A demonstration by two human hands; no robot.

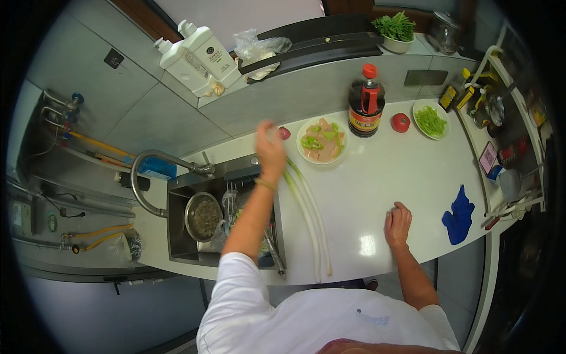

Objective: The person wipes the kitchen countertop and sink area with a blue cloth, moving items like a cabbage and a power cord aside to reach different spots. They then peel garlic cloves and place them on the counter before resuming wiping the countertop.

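Note:
My left hand (270, 150) is blurred above the counter's back part, over the sink's right edge. Just right of its fingers lies a small red onion or shallot (284, 132); I cannot tell whether they touch. Below it, two long scallions (309, 212) lie on the white countertop (353, 190). My right hand (398, 223) rests on the counter near the front edge, fingers curled, with nothing seen in it. Behind stands a white bowl of sliced pale food and green pepper pieces (323, 140).
A steel sink (177, 239) holds a metal bowl (203, 217), plastic bags and a rack, under a curved faucet (137, 177). Toward the back stand a dark sauce bottle (366, 104), a tomato (400, 122) and a plate of green shreds (431, 119). A blue cloth or glove (459, 219) lies right.

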